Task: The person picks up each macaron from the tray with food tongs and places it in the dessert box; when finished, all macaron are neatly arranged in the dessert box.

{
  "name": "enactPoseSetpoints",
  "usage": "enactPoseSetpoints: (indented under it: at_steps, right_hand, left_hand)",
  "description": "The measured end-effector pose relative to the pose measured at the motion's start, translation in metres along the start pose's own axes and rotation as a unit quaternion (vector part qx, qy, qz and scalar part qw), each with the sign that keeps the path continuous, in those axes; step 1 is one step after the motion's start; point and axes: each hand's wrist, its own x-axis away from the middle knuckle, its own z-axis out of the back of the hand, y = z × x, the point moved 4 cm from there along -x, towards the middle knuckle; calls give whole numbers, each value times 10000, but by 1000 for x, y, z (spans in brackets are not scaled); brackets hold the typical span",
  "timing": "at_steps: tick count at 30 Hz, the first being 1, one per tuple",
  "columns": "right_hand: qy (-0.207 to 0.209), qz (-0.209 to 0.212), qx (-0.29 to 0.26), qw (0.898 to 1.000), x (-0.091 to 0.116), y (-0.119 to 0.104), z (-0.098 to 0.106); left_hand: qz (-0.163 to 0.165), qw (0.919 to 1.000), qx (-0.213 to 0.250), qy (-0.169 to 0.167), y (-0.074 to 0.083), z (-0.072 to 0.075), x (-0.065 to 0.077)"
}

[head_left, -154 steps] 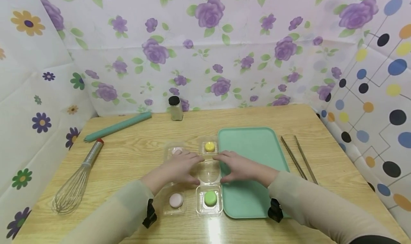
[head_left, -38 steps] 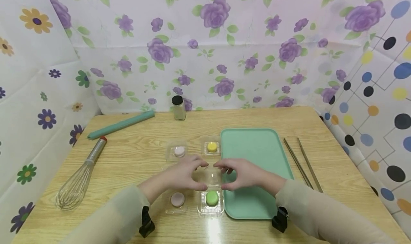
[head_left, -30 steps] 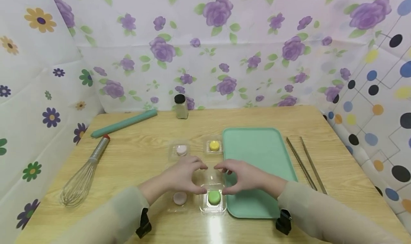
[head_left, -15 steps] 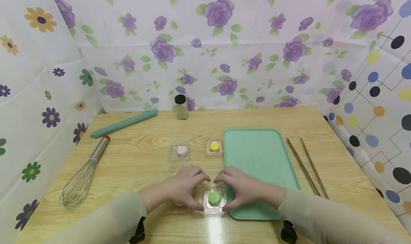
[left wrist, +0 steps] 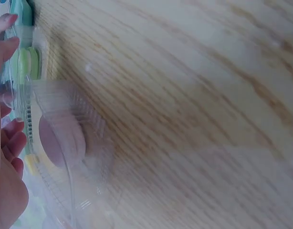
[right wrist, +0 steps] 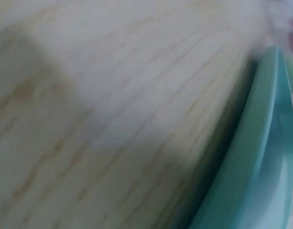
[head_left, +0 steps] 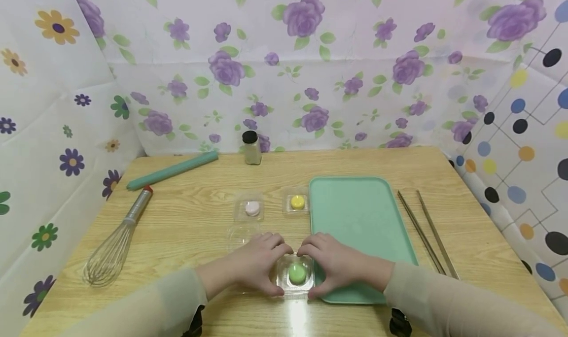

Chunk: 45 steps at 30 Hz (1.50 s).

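Note:
A green macaron [head_left: 297,273] sits in a small clear plastic box [head_left: 295,292] at the front of the table. My left hand [head_left: 255,263] grips the box's left side, thumb at the near corner and fingers at the far edge. From the right, my right hand [head_left: 335,263] grips it the same way. The lid is down over the macaron. In the left wrist view, a pink macaron [left wrist: 63,138] in its own clear box lies beside the left hand; the hand mostly hides it in the head view. That box's clear lid [head_left: 244,231] lies folded back.
Further back are clear boxes with a pale pink macaron [head_left: 252,208] and a yellow macaron [head_left: 298,202]. A green tray [head_left: 359,204] lies under the right hand's side. Metal sticks [head_left: 432,238], a whisk [head_left: 115,243], a green roll [head_left: 173,170] and a jar [head_left: 252,149] lie around.
Both hands have come toward the front of the table, folding the lid down over the green macaron. They now close around that box's sides. The pink macaron's box stays in place.

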Motion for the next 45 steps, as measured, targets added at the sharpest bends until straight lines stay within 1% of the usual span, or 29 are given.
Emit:
enactPoseSetpoints:
  at_steps: [6, 10, 16, 22, 27, 29, 31, 34, 36, 41, 45]
  right_hand:
    - [-212, -632, 31, 9978, -2, 4, 1]
    - [-329, -832, 20, 9960, -4, 5, 0]
    - [-398, -958, 93, 9946, -4, 5, 0]
    - [-294, -815, 262, 9959, -3, 4, 0]
    - [-274, -840, 297, 9956, -2, 3, 0]
    - [-355, -960, 90, 9947, -2, 3, 1]
    - [-459, -1151, -280, 9919, -2, 5, 1]
    - [-568, -1476, -867, 9836, -1, 8, 1]
    - [-594, -1640, -1088, 9787, 0, 10, 0]
    - [-651, -1679, -1006, 9785, 0, 12, 0]
    - [-679, -1734, -917, 9782, 1, 12, 1]
  left_hand:
    - [132, 9998, -133, 87, -3, 1, -4]
    - [289, 9993, -215, -13, -2, 1, -4]
    - [425, 9988, -242, -45, -1, -1, -6]
    - [679, 9973, 258, -141, -1, -1, -8]
    - [593, 9980, 233, -33, 0, -3, -9]
    - [605, 9979, 228, 9, 0, -3, -9]
    - [670, 9973, 294, 14, 0, -2, -8]
    - [763, 9963, 387, -19, -1, -2, -7]
    - [757, 9960, 480, -10, -1, -2, -7]
    - [700, 9956, 623, 32, -2, -2, -6]
    - [614, 9965, 571, 76, -2, -1, -6]
